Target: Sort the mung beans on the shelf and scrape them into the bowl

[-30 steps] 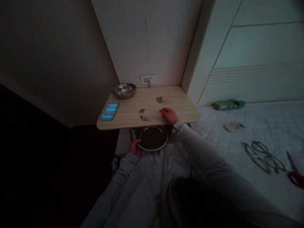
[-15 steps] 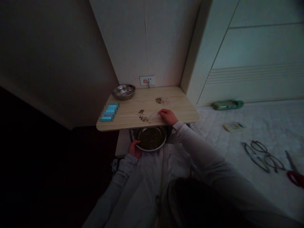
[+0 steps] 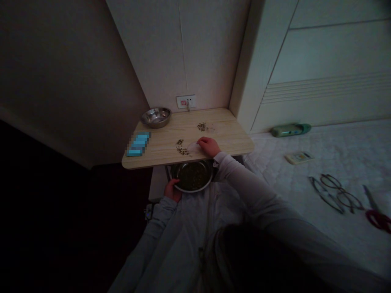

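My left hand [image 3: 172,191] grips the left rim of a metal bowl [image 3: 199,190], held below the front edge of a small wooden table [image 3: 159,150]. Dark green bits lie inside this bowl, and the tabletop hides its far rim. Above the table, my right hand [image 3: 210,146] is closed on a thin, pale, see-through piece [image 3: 193,147], whose kind I cannot make out. Just left of that piece lies a scatter of small dark green grains [image 3: 183,150]. Farther back is a second small pile of grains [image 3: 202,127].
A second metal bowl [image 3: 156,118] stands at the table's back left, with a blurred blue phone-like object [image 3: 139,144] before it. On the white bed at right lie a green bottle-like object [image 3: 290,130], a remote [image 3: 299,157], glasses [image 3: 339,191] and red-handled scissors [image 3: 378,219].
My right hand has moved slightly left with the pale piece, closer to the front grains. My left hand stays on the bowl. The whole view has shifted a little.
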Demonstrator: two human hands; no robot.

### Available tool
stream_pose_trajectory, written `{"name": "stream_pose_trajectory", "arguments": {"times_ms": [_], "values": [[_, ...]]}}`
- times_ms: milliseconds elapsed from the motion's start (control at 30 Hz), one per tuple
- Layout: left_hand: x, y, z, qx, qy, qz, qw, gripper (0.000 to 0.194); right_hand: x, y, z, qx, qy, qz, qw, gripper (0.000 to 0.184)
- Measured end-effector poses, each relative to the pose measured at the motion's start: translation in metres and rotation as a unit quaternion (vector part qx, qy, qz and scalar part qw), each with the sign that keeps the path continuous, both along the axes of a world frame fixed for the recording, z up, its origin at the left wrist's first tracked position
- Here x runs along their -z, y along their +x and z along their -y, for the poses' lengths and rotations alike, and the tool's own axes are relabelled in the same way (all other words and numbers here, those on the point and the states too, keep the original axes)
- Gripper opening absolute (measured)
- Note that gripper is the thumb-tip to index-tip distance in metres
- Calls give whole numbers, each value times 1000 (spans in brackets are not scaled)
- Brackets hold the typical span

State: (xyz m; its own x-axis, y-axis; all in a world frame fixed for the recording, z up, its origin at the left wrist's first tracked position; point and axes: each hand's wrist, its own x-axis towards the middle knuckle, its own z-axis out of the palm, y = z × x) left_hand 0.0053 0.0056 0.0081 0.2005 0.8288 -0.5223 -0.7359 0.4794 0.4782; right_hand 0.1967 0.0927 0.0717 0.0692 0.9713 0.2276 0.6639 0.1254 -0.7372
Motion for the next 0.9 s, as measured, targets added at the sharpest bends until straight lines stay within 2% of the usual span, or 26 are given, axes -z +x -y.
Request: {"name": "stream_pose_trajectory", "arguments": {"times_ms": [367,567,900], "values": [[-4,1,1,3,-4,-1,1000,36,-1,0,0,-6,-15,-14,1000,26],[-3,1,1,-2,13,-5,1000,35,-2,0,1,-38,-21,-12,999,24],[-4,1,0,2,5,-5,1000,30,-1,0,1,-28,-15,-6,999,24]]}}
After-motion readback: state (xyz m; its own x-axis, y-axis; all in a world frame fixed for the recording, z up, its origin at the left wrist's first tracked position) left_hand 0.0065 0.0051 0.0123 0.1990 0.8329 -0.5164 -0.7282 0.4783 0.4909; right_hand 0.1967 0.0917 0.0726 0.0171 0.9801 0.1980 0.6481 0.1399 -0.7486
